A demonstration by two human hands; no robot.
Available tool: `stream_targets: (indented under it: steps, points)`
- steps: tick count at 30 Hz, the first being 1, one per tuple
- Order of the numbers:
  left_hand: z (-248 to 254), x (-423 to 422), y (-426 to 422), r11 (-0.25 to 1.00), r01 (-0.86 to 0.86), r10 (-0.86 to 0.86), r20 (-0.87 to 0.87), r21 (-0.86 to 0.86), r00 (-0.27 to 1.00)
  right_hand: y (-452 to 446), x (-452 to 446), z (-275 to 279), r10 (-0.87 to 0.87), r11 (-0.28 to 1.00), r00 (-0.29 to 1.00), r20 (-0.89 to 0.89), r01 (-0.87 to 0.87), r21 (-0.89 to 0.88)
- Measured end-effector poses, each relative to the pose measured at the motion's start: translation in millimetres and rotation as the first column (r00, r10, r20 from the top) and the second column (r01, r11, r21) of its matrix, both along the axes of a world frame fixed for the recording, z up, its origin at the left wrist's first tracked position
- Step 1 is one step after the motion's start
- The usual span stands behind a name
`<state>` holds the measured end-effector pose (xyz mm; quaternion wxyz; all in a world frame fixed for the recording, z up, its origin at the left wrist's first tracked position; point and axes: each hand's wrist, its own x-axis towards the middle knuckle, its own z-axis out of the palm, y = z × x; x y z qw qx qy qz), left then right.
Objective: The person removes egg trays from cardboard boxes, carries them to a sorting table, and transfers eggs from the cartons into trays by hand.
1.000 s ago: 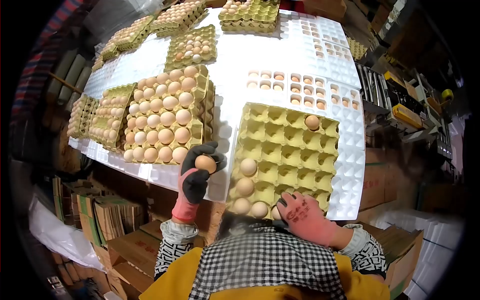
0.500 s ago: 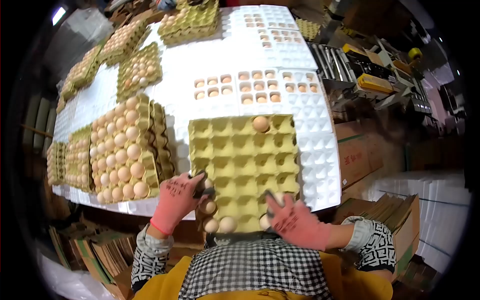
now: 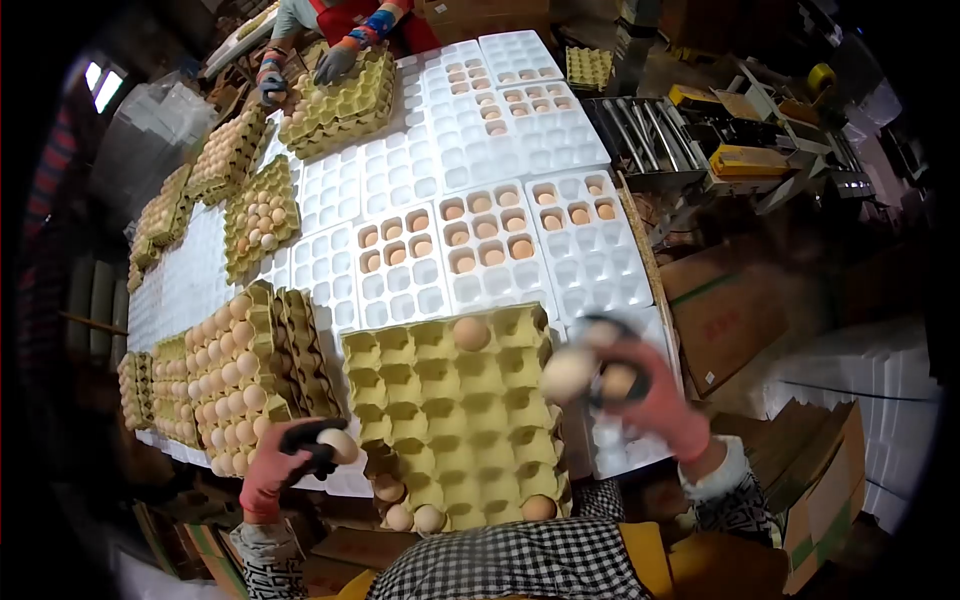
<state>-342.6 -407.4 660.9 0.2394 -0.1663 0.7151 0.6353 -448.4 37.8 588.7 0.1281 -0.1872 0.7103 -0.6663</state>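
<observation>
A yellow pulp egg tray lies in front of me, most cups bare. One egg sits in its far row, another egg at the near right, and a few at the near left corner. My left hand, in a pink glove with dark fingertips, is closed on an egg just left of the tray. My right hand, gloved alike and blurred, grips several eggs above the tray's right edge and the white foam trays.
Stacked pulp trays full of eggs stand at the left. White foam trays cover the table, some cells holding eggs. Across the table, a co-worker's gloved hands are at another tray stack. A roller conveyor stands at the right.
My right hand has risen off the tray to the right with eggs in it. My left hand has moved left, away from the tray, holding an egg. The view shifted, showing the co-worker's hands.
</observation>
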Motion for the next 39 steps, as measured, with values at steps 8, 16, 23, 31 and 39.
stream_targets:
  steps: [8,16,23,31,39]
  points:
    - [-33.9,-178.2,78.0,0.990,-0.049,0.024,-0.190,-0.130,0.981,24.6,-180.7,-166.6,-0.235,0.712,0.936,-0.261,0.349,0.610]
    - [-118.2,-275.2,118.0,0.977,0.161,-0.168,-0.038,-0.140,0.985,22.9,-226.4,-144.8,-0.475,0.799,0.751,0.458,0.586,-0.133]
    - [-135.1,-325.2,168.5,0.957,0.242,-0.254,-0.059,-0.162,0.965,-8.0,-313.0,-220.4,-0.259,0.703,0.747,-0.612,0.580,0.411]
    - [-167.9,-370.8,265.1,0.788,0.440,-0.579,-0.276,-0.430,0.767,86.5,-236.5,-196.7,-0.868,0.376,0.389,-0.309,0.921,0.102]
    - [-220.0,-367.7,363.3,0.470,0.476,-0.817,-0.162,-0.743,0.553,98.1,-137.6,-191.8,-0.778,0.553,0.585,-0.230,0.811,0.190]
